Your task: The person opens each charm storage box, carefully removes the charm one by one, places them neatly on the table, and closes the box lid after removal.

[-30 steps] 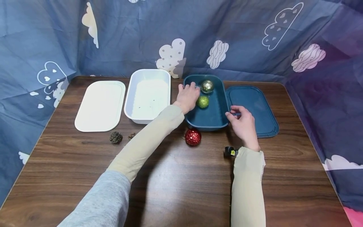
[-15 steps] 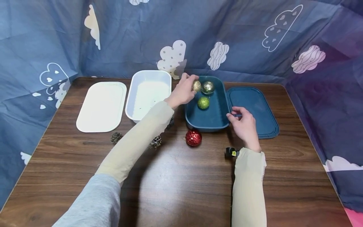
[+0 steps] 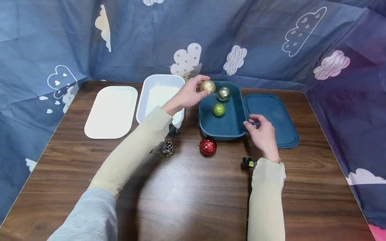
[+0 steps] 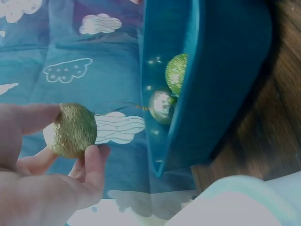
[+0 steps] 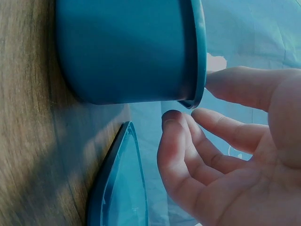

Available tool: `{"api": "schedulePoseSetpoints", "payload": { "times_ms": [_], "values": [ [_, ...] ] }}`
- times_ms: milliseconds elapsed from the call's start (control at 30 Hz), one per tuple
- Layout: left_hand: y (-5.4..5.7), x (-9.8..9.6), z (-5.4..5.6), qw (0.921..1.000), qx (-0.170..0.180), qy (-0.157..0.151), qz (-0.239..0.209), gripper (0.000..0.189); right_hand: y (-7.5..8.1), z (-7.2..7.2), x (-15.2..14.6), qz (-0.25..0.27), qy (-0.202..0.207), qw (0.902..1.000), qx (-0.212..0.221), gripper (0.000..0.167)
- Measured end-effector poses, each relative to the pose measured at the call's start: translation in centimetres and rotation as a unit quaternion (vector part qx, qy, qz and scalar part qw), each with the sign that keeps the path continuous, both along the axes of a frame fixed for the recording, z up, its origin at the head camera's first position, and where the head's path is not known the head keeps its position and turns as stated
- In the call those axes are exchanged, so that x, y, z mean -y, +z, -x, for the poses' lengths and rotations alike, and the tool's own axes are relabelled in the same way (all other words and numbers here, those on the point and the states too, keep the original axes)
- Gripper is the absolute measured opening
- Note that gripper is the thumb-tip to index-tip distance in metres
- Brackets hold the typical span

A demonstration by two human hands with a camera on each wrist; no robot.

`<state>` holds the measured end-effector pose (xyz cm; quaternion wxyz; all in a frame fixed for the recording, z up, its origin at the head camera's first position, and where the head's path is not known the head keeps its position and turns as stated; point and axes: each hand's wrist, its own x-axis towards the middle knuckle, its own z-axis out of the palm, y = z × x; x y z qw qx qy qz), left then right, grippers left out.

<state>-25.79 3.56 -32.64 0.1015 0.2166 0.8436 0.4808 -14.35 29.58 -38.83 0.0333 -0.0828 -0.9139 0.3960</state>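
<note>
My left hand (image 3: 187,94) pinches a glittery gold bauble (image 3: 208,86) between thumb and fingertips, above the back left corner of the blue box (image 3: 223,135). In the left wrist view, a thin cord trails from the gold bauble (image 4: 73,131) toward the box. Inside that box lie a shiny pale-gold bauble (image 3: 223,93) and a glittery green ball (image 3: 218,109). At the box's right front side, my right hand (image 3: 262,133) holds the rim. The right wrist view shows its thumb on the rim (image 5: 200,56), with the other fingers bent beside and below it.
A white box (image 3: 146,92) stands left of the blue one, partly covered by my left arm. Beyond it lies a white lid (image 3: 111,112). A blue lid (image 3: 271,115) is on the right. In front are a red bauble (image 3: 207,146) and a pine cone (image 3: 168,147).
My left hand has lifted the gold bauble out of the blue box and drawn back left, toward the white box. The right hand stays at the rim.
</note>
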Motion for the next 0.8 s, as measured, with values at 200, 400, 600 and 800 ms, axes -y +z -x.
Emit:
{"api": "schedulePoseSetpoints", "payload": {
  "times_ms": [200,400,600,800],
  "values": [
    [0.4,0.9,-0.8,0.9999,-0.011,0.0,-0.012,0.047,0.1,-0.1,-0.1,0.006,0.0,1.0,0.004,0.05],
    [0.5,1.6,-2.1,0.9957,-0.091,-0.009,0.016,0.047,0.1,-0.1,0.0,0.003,0.003,1.0,-0.004,0.05],
    [0.3,2.0,-3.5,0.9901,-0.138,-0.021,-0.001,0.055,0.1,-0.1,0.1,0.004,0.006,1.0,0.002,0.051],
    [-0.2,2.3,-4.6,0.9941,-0.101,-0.008,-0.041,0.059,0.2,-0.3,-0.1,-0.004,0.011,0.9999,0.006,0.052]
  ]
}}
